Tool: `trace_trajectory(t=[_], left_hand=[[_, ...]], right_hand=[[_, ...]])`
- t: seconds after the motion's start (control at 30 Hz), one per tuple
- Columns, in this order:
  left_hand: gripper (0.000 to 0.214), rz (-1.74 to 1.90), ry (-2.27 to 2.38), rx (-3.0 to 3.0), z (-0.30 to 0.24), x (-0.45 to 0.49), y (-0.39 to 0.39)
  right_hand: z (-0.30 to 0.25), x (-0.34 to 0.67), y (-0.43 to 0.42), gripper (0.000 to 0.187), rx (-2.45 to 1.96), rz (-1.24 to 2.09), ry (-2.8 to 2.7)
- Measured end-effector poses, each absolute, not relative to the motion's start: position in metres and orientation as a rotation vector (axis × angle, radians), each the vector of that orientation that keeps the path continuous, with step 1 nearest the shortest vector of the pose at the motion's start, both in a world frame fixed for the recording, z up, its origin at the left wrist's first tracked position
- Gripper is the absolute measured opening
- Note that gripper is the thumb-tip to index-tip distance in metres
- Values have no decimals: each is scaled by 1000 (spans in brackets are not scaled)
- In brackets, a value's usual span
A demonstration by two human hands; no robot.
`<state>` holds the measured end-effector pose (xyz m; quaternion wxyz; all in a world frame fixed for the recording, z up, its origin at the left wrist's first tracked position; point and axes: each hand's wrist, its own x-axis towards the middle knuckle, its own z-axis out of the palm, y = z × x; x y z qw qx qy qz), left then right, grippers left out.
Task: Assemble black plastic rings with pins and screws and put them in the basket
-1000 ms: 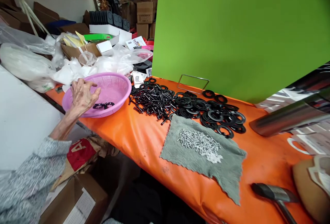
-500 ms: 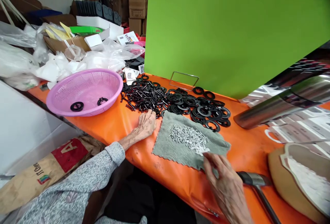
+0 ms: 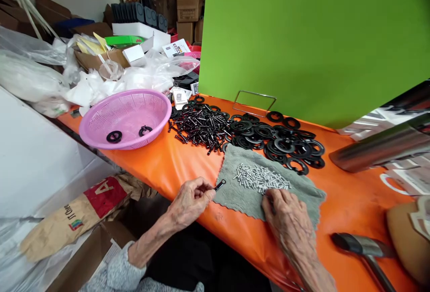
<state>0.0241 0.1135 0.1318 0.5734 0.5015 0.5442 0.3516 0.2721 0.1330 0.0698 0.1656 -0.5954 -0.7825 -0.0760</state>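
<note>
Since half a second ago, left hand (image 3: 190, 200) drew back from the black pile, grip pinching a small black pin (image 3: 220, 185) at the grey cloth's (image 3: 295, 189) nine o'clock edge; right hand (image 3: 285, 213), fingertips pressed together, picks at the silver screws (image 3: 260, 178).

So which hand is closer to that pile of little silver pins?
The right. The right hand rests on the grey cloth with its fingertips at the near edge of the silver pins. The left hand is off to their left, holding a small black piece.
</note>
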Motion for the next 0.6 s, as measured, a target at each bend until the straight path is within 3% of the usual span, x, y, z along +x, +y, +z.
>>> trace_trajectory(t=[0.3, 0.6], left_hand=[[29, 925, 1042, 733, 138, 31, 98], [29, 854, 725, 215, 134, 39, 89]], right_hand=[[78, 268, 131, 20, -1688, -23, -2057], [103, 248, 102, 26, -1529, 621, -1603]])
